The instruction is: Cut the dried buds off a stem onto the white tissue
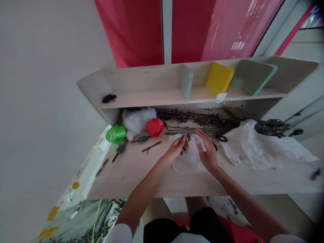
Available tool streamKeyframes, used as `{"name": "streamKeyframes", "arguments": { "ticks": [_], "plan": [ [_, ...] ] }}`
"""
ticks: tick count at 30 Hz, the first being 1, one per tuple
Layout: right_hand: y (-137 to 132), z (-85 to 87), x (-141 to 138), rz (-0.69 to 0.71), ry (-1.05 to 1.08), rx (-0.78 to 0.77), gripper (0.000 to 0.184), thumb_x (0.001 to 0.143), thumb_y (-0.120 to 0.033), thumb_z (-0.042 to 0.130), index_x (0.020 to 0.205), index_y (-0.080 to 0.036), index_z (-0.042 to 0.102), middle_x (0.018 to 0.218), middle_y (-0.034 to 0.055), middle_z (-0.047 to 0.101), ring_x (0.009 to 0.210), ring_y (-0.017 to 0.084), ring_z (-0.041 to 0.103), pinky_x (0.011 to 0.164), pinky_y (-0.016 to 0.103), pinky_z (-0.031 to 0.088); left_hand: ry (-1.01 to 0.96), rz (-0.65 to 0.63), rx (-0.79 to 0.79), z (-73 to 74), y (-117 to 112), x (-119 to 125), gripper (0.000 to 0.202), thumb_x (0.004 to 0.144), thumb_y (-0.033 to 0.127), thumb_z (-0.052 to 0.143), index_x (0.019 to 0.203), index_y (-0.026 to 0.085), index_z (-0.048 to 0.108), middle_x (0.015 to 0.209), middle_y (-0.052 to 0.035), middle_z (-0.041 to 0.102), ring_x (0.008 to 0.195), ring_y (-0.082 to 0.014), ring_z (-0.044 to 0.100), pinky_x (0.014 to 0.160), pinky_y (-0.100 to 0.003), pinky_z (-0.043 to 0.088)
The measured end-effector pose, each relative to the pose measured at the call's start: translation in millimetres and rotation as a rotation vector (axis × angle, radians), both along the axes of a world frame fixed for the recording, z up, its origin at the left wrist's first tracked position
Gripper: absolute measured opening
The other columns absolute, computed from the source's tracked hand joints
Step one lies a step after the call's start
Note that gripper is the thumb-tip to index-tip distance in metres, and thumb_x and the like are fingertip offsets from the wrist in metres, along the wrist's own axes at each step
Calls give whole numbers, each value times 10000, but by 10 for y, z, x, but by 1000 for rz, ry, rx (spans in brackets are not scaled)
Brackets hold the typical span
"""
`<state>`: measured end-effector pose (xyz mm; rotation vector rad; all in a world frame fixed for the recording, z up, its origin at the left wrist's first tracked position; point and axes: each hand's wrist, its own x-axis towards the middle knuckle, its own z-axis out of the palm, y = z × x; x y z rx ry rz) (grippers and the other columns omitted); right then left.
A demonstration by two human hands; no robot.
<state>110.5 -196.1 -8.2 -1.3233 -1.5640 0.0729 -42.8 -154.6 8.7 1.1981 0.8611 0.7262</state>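
Observation:
My left hand (177, 148) is closed around a small clump of dried, brown plant pieces (187, 137). Just right of it, my right hand (208, 152) is open with the fingers stretched out, and I see nothing in it. Both hands are above a sheet of thin white plastic (188, 164) on the desk. Behind my right hand, a black loop (222, 138), perhaps a scissors handle, shows in part. Long dried stems (194, 130) lie just beyond my hands.
On the desk's left are a red ball (155, 127), a green ball (115, 134), white fluff (139, 121) and a forked twig (151, 146). Crumpled white plastic (253, 148) lies right, dried branches (202, 117) behind. A shelf (152, 94) with yellow (219, 78) and green dividers (253, 77) stands above.

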Motion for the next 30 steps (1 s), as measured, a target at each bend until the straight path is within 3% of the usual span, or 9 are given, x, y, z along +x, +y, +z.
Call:
{"name": "streamKeyframes", "arguments": {
  "ticks": [4, 6, 9, 18, 30],
  "plan": [
    [55, -174, 595, -197, 23, -156, 424, 939, -412, 385, 1184, -132, 589, 1155, 172, 657, 1053, 269, 627, 938, 464, 477, -31, 22, -28, -13, 38, -40, 544, 727, 730, 511, 748, 188, 463, 611, 41, 494, 495, -62, 466, 416, -188, 271],
    [58, -291, 900, -252, -96, -260, 477, 871, -461, 454, 1156, -105, 594, 1087, 193, 665, 1021, 315, 624, 904, 483, 480, -37, 18, -44, -5, 45, -51, 547, 718, 731, 520, 745, 188, 462, 610, 42, 497, 493, -61, 461, 423, -190, 276],
    [24, -358, 1169, -286, -289, -380, 491, 826, -438, 487, 1189, -120, 575, 1160, 190, 628, 1108, 338, 574, 945, 491, 446, -38, 19, -62, 3, 43, -54, 538, 721, 723, 527, 734, 190, 454, 609, 43, 494, 483, -59, 451, 431, -196, 277],
    [-21, 103, 960, -396, -615, -723, 490, 800, -488, 526, 1153, -150, 561, 1154, 194, 576, 1103, 373, 535, 886, 502, 421, -44, 39, -49, -78, 71, -57, 526, 731, 707, 536, 721, 184, 482, 616, 31, 490, 496, -65, 452, 437, -198, 280],
    [180, 107, 1193, -359, -664, -807, 469, 725, -455, 573, 1109, -188, 532, 1062, 164, 633, 1015, 365, 570, 823, 473, 433, -43, 63, -56, -79, 76, -67, 493, 750, 671, 550, 716, 184, 486, 619, 35, 494, 493, -64, 456, 449, -201, 285]
  ]
}}
